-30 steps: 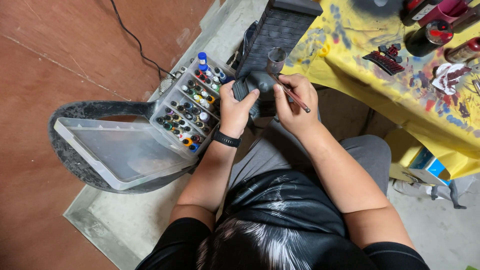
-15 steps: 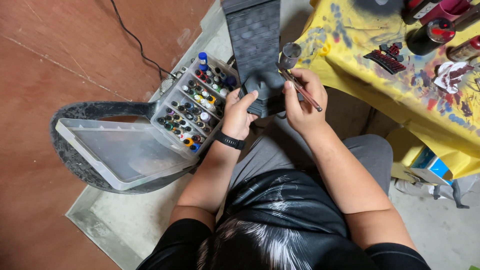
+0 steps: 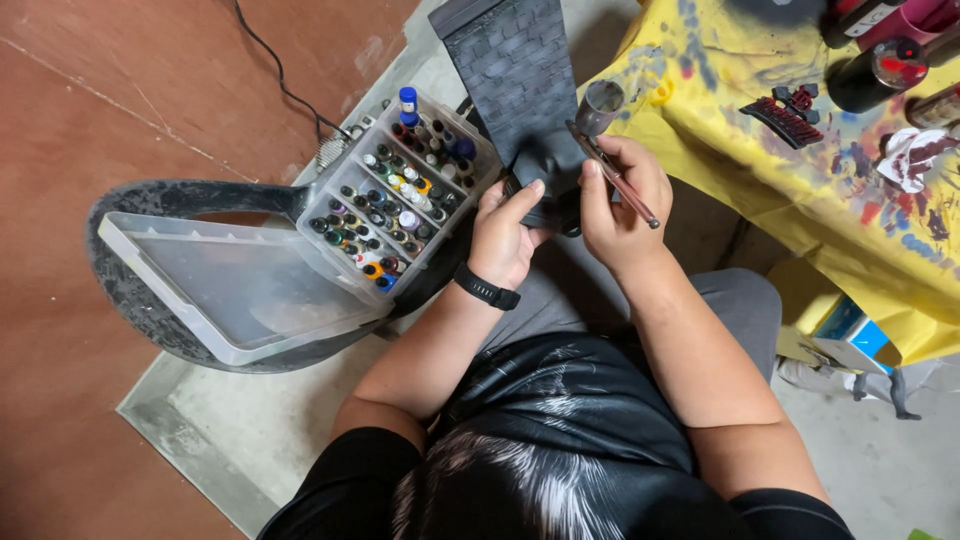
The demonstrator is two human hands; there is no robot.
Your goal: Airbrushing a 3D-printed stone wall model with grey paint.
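While gripping dark grey model [image 3: 545, 165] in left hand [image 3: 505, 235], right hand [image 3: 620, 200] closed around airbrush [image 3: 610, 170], beside open paint-bottle case [image 3: 400, 205].

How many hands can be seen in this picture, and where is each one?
2. The left hand grips the dark grey model from its left side. The right hand holds an airbrush beside the model's lower end. No other hands appear.

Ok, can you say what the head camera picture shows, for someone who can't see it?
A seated person's left hand steadies a grey brick-patterned model while the right hand holds an airbrush. Beside them sits an open box of small paint bottles.
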